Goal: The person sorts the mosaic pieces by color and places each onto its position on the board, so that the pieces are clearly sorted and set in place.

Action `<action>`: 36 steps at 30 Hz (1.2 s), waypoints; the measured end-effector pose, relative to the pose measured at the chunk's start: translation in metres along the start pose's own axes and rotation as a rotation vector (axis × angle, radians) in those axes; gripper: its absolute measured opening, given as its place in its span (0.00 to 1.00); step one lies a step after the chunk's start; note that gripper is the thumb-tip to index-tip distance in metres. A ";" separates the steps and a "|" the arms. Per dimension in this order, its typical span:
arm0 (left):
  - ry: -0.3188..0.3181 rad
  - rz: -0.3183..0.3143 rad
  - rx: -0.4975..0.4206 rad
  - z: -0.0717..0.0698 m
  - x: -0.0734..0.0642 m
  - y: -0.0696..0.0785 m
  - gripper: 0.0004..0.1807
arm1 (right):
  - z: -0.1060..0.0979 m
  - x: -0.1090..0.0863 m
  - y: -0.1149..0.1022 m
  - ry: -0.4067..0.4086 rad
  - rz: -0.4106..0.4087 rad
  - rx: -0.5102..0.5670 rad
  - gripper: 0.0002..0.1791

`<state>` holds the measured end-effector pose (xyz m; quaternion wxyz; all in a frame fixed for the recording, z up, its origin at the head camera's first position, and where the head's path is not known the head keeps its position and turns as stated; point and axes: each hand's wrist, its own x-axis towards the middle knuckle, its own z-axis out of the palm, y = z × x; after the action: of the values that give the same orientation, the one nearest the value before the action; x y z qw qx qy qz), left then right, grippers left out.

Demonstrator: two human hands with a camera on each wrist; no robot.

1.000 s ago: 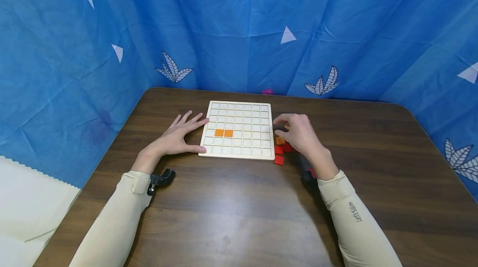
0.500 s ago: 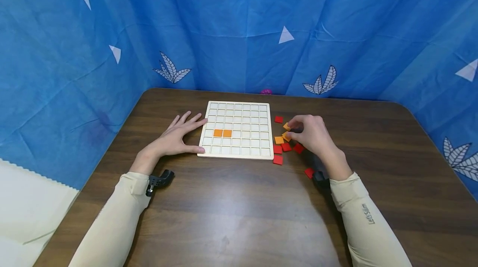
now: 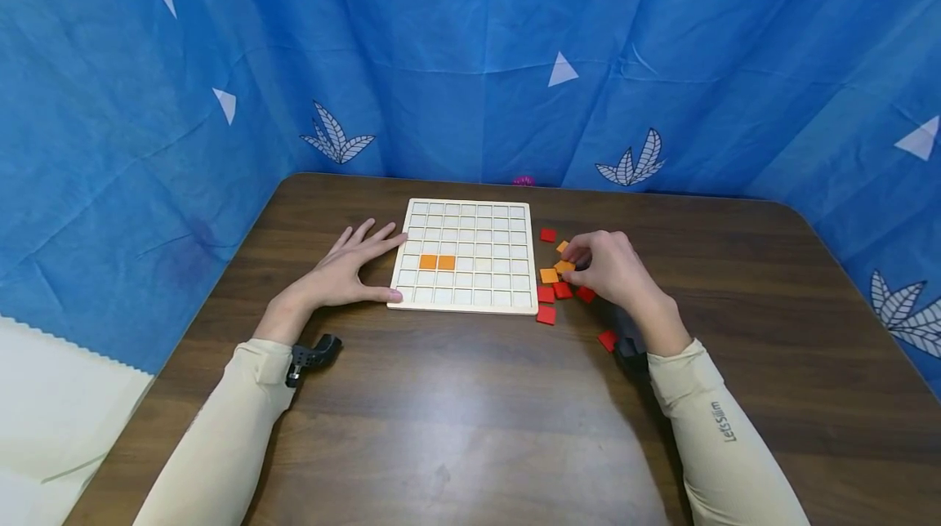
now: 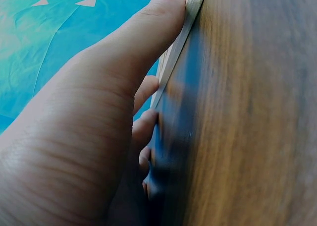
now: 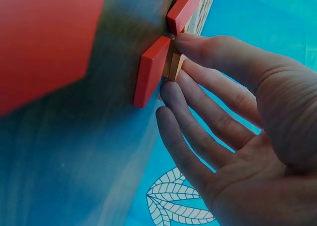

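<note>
A pale wooden grid board (image 3: pixel 490 281) lies on the table, with two orange square tiles (image 3: pixel 437 262) side by side in its cells. My left hand (image 3: pixel 340 271) is spread at the board's left side, thumb and fingertip on its edge; in the left wrist view the thumb presses the board's rim (image 4: pixel 181 50). Right of the board, my right hand (image 3: pixel 612 269) pinches an orange tile (image 3: pixel 564 266) between thumb and fingers. The right wrist view shows that orange tile (image 5: pixel 175 66) edge-on at the fingertips, beside a red tile (image 5: pixel 151 72).
Around the right hand lie more loose tiles: an orange one (image 3: pixel 549 275), a red one (image 3: pixel 548 235) at the back and several red ones (image 3: pixel 546 315) nearer the front. Another red tile (image 3: pixel 607 341) lies by the right wrist. Blue curtain (image 3: pixel 456 60) hangs behind the table.
My right hand has moved right, away from the board's edge, uncovering the loose tiles, and its fingertips have come down onto an orange one. My left hand stays put.
</note>
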<state>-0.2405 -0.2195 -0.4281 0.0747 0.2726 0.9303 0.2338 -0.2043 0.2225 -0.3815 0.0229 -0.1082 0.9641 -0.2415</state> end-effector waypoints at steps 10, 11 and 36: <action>-0.001 0.007 -0.002 0.000 0.001 0.001 0.57 | 0.000 0.002 -0.006 0.079 -0.055 0.021 0.11; 0.000 0.008 -0.003 0.000 0.001 0.001 0.57 | 0.001 0.003 -0.007 0.081 -0.060 0.024 0.11; -0.003 0.002 -0.006 0.000 -0.003 0.001 0.58 | 0.036 0.041 -0.080 0.062 -0.181 0.073 0.13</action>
<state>-0.2376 -0.2207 -0.4272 0.0769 0.2735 0.9292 0.2363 -0.2252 0.1278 -0.3754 -0.0249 -0.1867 0.9411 -0.2810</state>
